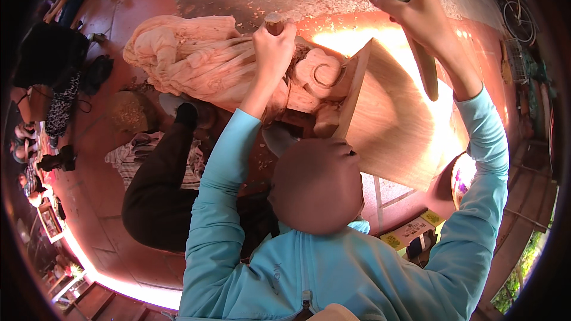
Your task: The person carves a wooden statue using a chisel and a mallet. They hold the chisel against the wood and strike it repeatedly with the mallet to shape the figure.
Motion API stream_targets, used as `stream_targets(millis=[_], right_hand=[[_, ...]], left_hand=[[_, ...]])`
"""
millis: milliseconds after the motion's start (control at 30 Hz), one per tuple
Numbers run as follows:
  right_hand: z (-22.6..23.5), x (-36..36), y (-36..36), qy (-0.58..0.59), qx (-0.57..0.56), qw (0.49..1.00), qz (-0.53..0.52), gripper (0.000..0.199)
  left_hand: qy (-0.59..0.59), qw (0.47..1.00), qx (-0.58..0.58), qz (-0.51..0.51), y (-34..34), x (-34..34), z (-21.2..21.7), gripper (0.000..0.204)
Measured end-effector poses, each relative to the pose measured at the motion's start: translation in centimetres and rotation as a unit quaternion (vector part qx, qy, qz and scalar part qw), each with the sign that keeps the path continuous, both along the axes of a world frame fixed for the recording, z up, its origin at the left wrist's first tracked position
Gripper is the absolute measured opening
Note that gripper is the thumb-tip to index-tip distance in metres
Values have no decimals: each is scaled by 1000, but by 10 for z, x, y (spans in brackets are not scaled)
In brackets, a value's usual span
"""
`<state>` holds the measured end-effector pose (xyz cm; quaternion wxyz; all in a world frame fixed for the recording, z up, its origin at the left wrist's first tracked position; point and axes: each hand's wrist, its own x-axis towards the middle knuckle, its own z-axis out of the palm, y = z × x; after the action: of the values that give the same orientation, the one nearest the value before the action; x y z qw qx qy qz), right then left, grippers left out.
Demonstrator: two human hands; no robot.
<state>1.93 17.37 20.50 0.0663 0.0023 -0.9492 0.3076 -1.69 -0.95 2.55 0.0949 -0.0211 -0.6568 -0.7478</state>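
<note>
Wooden chisel handle [274, 23] sits gripped in my left hand [272, 49] against the carved statue [202, 62]; my right hand [419, 15], raised far right, wraps what looks like a mallet [410, 30].

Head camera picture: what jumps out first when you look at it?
The big pale wooden carved figure lies on its side across the upper middle, with a curly scroll near its flat wooden base board. The left hand grips a wooden-handled chisel set against the carving. The right hand is raised at the top, holding a long round wooden mallet.
</note>
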Motion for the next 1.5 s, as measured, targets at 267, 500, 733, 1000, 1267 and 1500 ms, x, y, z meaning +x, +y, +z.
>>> stream_targets(millis=[267,500,733,1000,1267,1500], right_hand=[[-49,-17,7,160,253,940,166,68],[-43,-16,2,131,302,929,172,68],[-42,-36,20,171,89,972,133,63],[-38,-19,12,133,292,927,197,72],[-47,-8,6,86,267,937,206,67],[-39,-4,7,88,132,973,169,66]], left_hand=[[-25,999,22,-22,-3,0,2,22],[-31,999,13,-21,-2,-1,-3,22],[-27,998,38,-38,-5,-4,-6,20],[-41,997,53,-43,-1,-1,0,26],[69,995,10,-74,-2,9,-11,28],[22,992,122,-19,-14,10,13,29]])
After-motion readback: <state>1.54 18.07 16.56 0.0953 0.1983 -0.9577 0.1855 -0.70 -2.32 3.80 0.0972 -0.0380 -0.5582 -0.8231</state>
